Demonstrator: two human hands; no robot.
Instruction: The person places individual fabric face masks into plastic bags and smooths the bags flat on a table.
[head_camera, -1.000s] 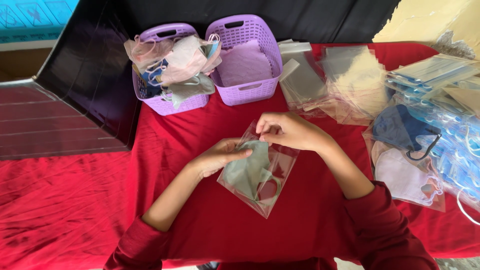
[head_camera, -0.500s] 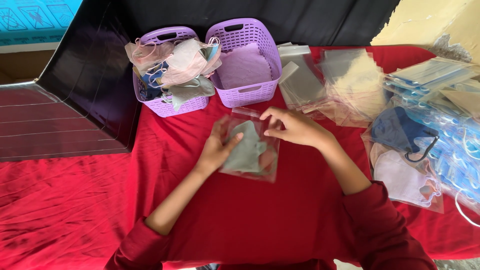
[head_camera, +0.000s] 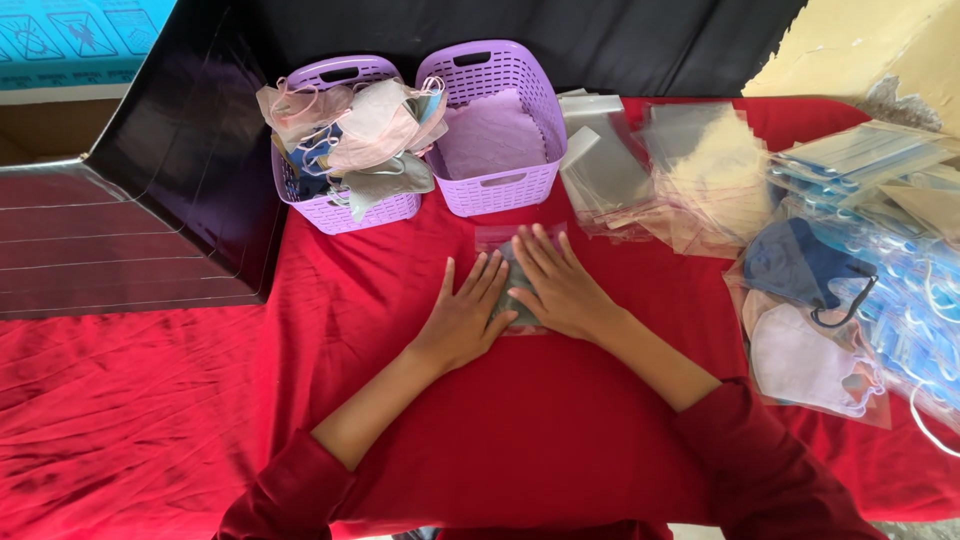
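A red woven cloth (head_camera: 200, 400), matt and creased, covers the counter. Under the flat left hand (head_camera: 465, 315) and right hand (head_camera: 560, 285) lies a clear, glossy plastic pouch (head_camera: 497, 238) holding a grey fabric mask. At 12 o'clock from it stand two lilac perforated plastic baskets (head_camera: 495, 190), lightly shiny. At 2 o'clock lie glossy transparent plastic sleeves (head_camera: 700, 160). A black sheet (head_camera: 190, 170) at 10 o'clock looks smooth and faintly glossy.
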